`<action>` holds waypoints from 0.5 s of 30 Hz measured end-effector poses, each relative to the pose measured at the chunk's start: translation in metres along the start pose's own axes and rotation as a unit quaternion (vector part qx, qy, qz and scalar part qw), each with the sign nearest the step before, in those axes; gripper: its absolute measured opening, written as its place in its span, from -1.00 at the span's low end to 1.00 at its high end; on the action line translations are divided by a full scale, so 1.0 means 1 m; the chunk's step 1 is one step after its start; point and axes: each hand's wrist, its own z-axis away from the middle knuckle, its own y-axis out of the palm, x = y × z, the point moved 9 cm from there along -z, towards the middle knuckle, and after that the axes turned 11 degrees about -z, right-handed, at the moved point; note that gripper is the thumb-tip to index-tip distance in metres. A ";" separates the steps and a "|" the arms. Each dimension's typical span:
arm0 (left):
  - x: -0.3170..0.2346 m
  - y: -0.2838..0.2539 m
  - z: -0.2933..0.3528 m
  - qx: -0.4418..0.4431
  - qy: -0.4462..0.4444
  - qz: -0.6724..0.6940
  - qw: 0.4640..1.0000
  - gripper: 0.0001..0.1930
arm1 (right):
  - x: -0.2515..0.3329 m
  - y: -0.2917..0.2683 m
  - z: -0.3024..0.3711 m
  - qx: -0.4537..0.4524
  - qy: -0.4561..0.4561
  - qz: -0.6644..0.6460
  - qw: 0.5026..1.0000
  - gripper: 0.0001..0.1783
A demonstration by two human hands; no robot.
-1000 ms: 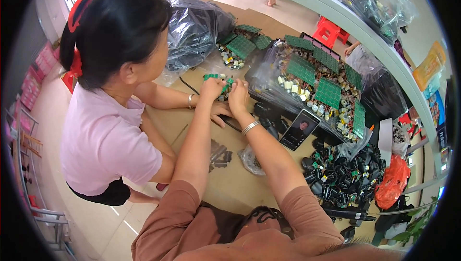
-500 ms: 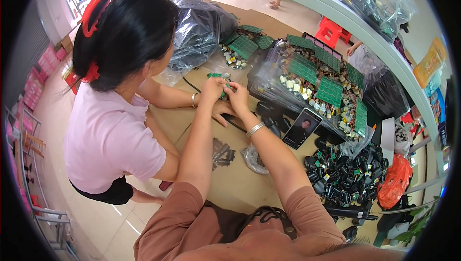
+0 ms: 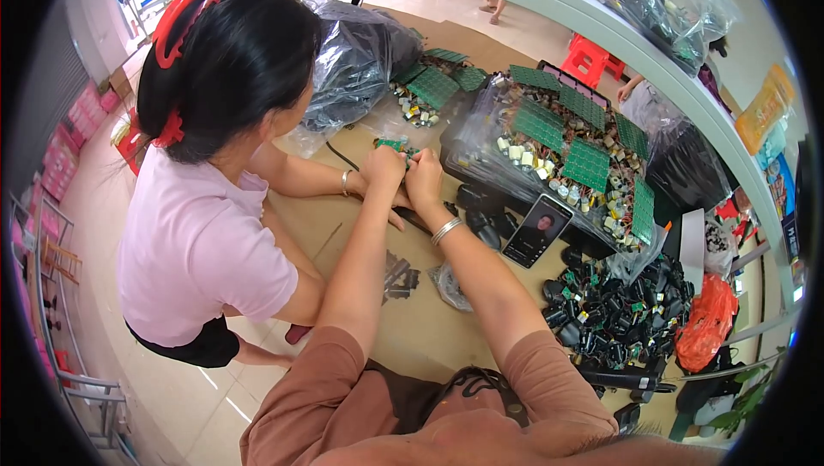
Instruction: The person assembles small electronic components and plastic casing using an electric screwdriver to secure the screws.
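Note:
Both my hands are together over the table, working on a small green circuit board (image 3: pixel 391 144). My left hand (image 3: pixel 384 167) is closed on the board, which shows just beyond its fingers. My right hand (image 3: pixel 423 179) is closed against it, fingers pinched at the board's right side; what lies between those fingertips is too small to make out. Below my hands rests a co-worker's hand (image 3: pixel 396 219), partly hidden by my wrists. A black cable (image 3: pixel 342 155) runs past on the brown tabletop (image 3: pixel 451 341).
A co-worker in a pink top (image 3: pixel 202 234) stands close at my left. Clear bins with motors and green board panels (image 3: pixel 588 164) fill the far right. Nearer are a phone (image 3: pixel 538 230), a heap of black parts (image 3: pixel 618 311), and a small plastic bag (image 3: pixel 450 287). A shelf rail (image 3: pixel 601 24) arches above.
My hands have drawn slightly closer together, and my right hand has shifted a little left and down. The green board shows more beyond my left fingers. The co-worker leans slightly closer.

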 end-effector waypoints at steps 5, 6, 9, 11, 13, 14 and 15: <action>0.016 0.014 -0.016 -0.039 0.038 0.080 0.995 -0.77 | 0.004 -0.013 -0.002 -0.048 0.036 0.030 0.998 -0.73; 0.025 0.024 -0.024 -0.036 0.062 0.129 0.989 -0.81 | 0.014 -0.019 0.002 -0.086 0.007 0.045 0.995 -0.71; 0.023 0.032 -0.029 -0.019 0.082 0.206 0.975 -0.89 | 0.020 -0.010 0.000 -0.007 -0.046 0.000 0.999 -0.67; 0.023 0.031 -0.026 -0.008 0.077 0.231 0.970 -0.92 | 0.005 -0.004 -0.006 0.050 0.040 -0.058 0.996 -0.69; 0.013 0.026 -0.019 0.010 0.085 0.224 0.971 -0.91 | -0.010 0.007 -0.008 0.103 0.122 -0.117 0.980 -0.72; 0.009 0.026 -0.019 0.009 0.087 0.224 0.971 -0.91 | -0.006 0.005 -0.010 0.086 0.069 -0.071 0.991 -0.75; 0.013 0.026 -0.018 0.004 0.061 0.202 0.977 -0.90 | 0.004 0.002 -0.008 0.072 0.014 -0.025 0.997 -0.78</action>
